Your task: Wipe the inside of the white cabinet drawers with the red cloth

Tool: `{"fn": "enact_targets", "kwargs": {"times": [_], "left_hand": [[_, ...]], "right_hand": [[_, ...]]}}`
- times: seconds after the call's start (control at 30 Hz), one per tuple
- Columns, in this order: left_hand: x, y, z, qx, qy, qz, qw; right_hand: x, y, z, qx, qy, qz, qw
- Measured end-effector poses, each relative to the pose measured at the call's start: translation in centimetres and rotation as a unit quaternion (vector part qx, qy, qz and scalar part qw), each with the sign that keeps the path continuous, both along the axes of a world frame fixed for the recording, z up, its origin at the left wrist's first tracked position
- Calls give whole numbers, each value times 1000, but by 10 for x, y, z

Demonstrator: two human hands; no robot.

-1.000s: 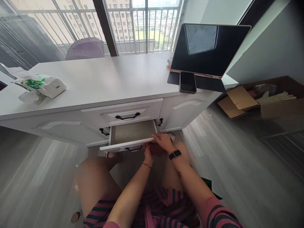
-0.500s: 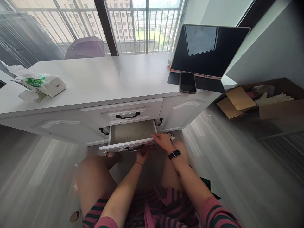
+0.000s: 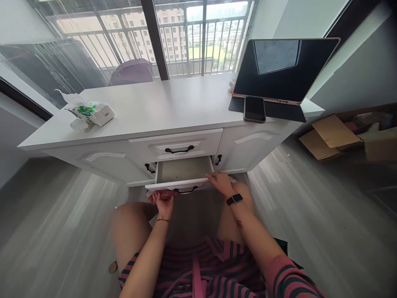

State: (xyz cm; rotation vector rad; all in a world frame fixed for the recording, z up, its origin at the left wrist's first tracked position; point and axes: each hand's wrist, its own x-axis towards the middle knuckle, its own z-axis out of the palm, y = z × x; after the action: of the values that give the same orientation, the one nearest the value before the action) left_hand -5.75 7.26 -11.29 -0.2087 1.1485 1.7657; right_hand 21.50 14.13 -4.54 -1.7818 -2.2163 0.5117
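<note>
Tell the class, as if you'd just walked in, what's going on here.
A seated person is at a white cabinet with its lower drawer pulled open. The left hand holds a reddish cloth-like thing at the drawer's front, left of the black handle. The right hand is at the right end of the drawer's front edge. On top sit a tissue pack, a phone and a propped-up tablet.

Quick tally: two drawers [image 3: 201,140], two cupboard doors [image 3: 254,142] and four black handles [image 3: 180,150] can be counted ahead of the two hands [image 3: 164,205]. One red cloth [image 3: 167,193] is seen at the left; beyond the right, one tablet [image 3: 285,74], one phone [image 3: 254,110].
</note>
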Motion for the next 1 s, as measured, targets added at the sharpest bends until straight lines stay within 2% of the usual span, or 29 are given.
{"fn": "enact_targets", "kwargs": {"times": [0.13,0.27,0.43,0.6,0.7,0.83,1.0], "left_hand": [[0,0,21,14,32,53,998],[19,5,37,34,51,72,995],[62,7,51,40,31,11,999],[107,7,62,23,-79,-55,995],[122,8,67,26,-129,-86,988],[115,9,70,24,-127,-84,988],[72,4,78,28,-108,-58,992]], "right_hand": [[-1,-2,-2,18,-1,1,1000],[-1,-3,-3,14,5,7,1000],[-1,-2,-1,7,6,8,1000],[-1,-1,2,4,2,4,1000],[-1,-1,4,-2,3,10,1000],[-1,-2,5,-2,11,15,1000],[-1,-2,2,-3,14,6,1000]]}}
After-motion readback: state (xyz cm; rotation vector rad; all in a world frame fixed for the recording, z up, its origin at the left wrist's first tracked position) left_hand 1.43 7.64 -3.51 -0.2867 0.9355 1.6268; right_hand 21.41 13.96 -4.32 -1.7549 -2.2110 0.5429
